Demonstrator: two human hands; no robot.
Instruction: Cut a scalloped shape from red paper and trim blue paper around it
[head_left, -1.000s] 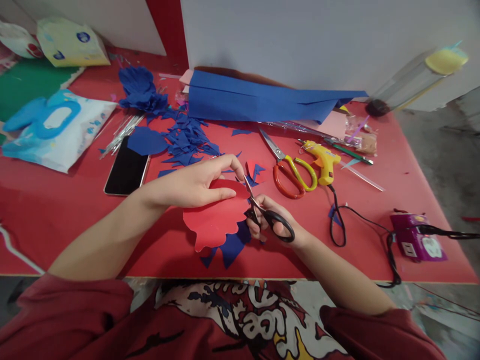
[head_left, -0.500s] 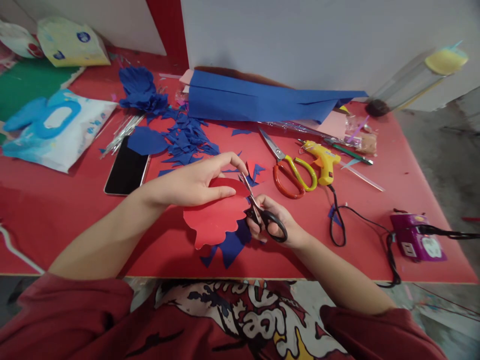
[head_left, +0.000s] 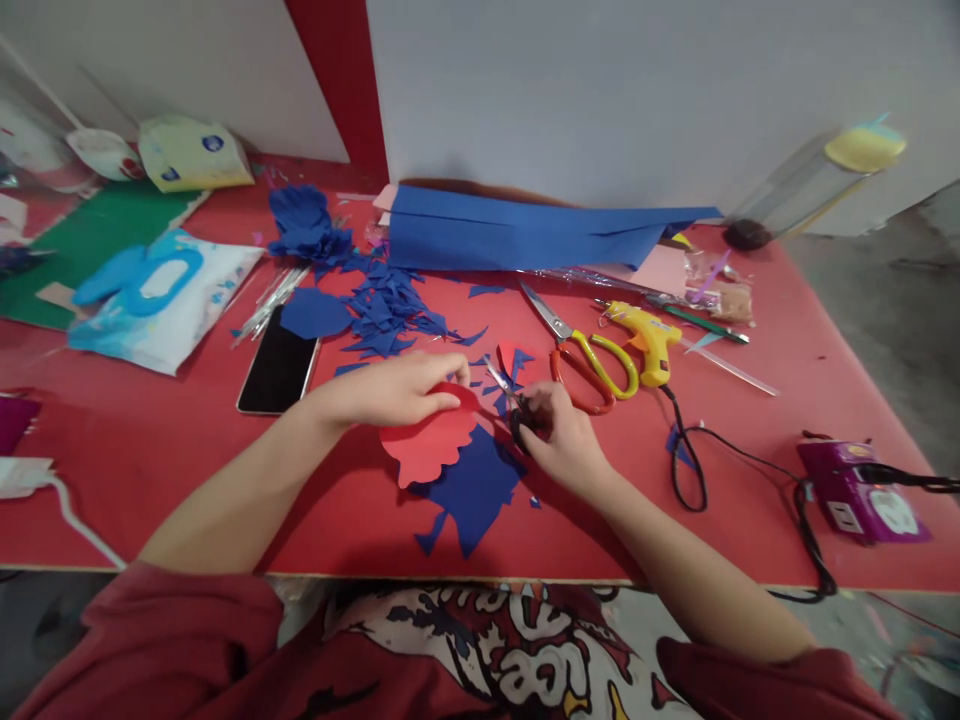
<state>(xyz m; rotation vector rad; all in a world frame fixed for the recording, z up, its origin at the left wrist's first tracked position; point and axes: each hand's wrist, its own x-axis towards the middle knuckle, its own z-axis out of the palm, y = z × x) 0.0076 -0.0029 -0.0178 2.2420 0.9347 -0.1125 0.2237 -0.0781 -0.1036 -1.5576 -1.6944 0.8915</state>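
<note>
My left hand [head_left: 394,390] pinches the top edge of a red paper cut-out [head_left: 429,444] with a scalloped rim, holding it just above the red table [head_left: 150,450]. My right hand [head_left: 559,435] is closed on small black-handled scissors [head_left: 510,400], whose blades point up and left toward the cut-out's right edge. A blue paper scrap [head_left: 469,490] lies on the table under the red piece. A small red offcut [head_left: 508,357] lies just beyond the scissor tips.
Orange-and-yellow scissors [head_left: 589,355], a yellow glue gun [head_left: 646,340] with a black cord, a phone [head_left: 279,368], blue paper trimmings [head_left: 386,305], a folded blue sheet [head_left: 510,230], a wipes pack [head_left: 161,300] and a purple power strip [head_left: 862,490] lie around.
Both hands moved away from me toward the table's middle. The red cut-out came along and now uncovers more of the blue scrap. The camera tilted, shifting the view.
</note>
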